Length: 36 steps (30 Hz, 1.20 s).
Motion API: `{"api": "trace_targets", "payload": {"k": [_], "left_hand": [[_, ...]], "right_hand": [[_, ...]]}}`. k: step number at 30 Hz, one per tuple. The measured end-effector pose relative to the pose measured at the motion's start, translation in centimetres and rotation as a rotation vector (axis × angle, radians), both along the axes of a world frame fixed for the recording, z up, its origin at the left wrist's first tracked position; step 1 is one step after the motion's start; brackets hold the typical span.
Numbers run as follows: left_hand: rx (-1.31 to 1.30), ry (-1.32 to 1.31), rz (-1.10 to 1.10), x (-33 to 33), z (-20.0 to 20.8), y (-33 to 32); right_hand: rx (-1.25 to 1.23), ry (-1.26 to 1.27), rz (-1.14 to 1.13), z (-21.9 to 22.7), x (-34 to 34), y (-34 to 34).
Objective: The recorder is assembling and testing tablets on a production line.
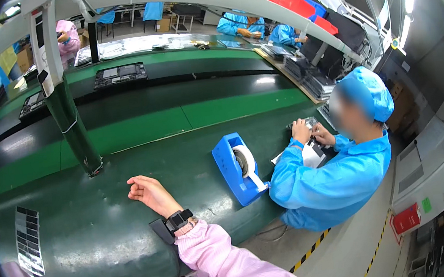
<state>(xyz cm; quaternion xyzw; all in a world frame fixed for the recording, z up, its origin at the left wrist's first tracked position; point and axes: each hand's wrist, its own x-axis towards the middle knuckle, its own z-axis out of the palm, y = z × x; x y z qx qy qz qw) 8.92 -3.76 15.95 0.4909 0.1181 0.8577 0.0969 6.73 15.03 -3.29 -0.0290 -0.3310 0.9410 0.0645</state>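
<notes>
My right hand [152, 194] hovers over or rests on the green work table [151, 241]; I cannot tell whether it touches. Its fingers are loosely bent, and nothing shows in them. A black strap with a dark box-shaped device [162, 231] sits at its wrist, above a pink sleeve [222, 252]. To the right of the hand stands a blue tape dispenser [232, 176] with a roll of white tape [246, 162]. A sheet of dark rectangular labels [28, 240] lies at the table's left. My left hand is out of view.
A co-worker in blue [338, 179] handles a small part at the table's right end. A wrapped green post [73, 126] rises from the table. Beyond runs a dark conveyor belt [183, 96] with open device housings [120, 75]. Something blurred and pink is at lower left.
</notes>
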Motion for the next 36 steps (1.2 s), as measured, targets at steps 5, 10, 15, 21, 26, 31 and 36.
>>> {"api": "trace_targets", "payload": {"k": [5, 10, 15, 21, 26, 31, 36], "left_hand": [[0.005, 0.000, -0.096, -0.8, 0.4, -0.1], [-0.002, 0.020, -0.169, -0.8, 1.3, 0.9], [-0.008, 0.044, -0.271, -1.7, 2.4, 1.6], [0.098, 0.119, -0.331, -2.5, 3.9, 2.9], [0.252, 0.226, -0.345, -3.0, 5.8, 4.6], [0.259, 0.175, -0.473, -2.7, 5.5, 5.4], [0.265, 0.122, -0.528, -1.5, 4.6, 6.4]], "right_hand": [[0.012, 0.005, -0.009, -0.2, -0.4, -0.3], [-0.015, 0.006, 0.012, -0.7, -0.2, 0.6], [-0.017, 0.011, 0.019, 0.1, -0.3, 0.9], [-0.014, 0.021, 0.029, -0.7, -0.5, 0.1], [-0.013, 0.013, 0.034, -1.8, 0.3, -0.2], [-0.018, 0.030, 0.029, -1.6, -0.3, -0.1], [-0.003, 0.025, 0.038, -1.0, -0.3, 0.1]]}}
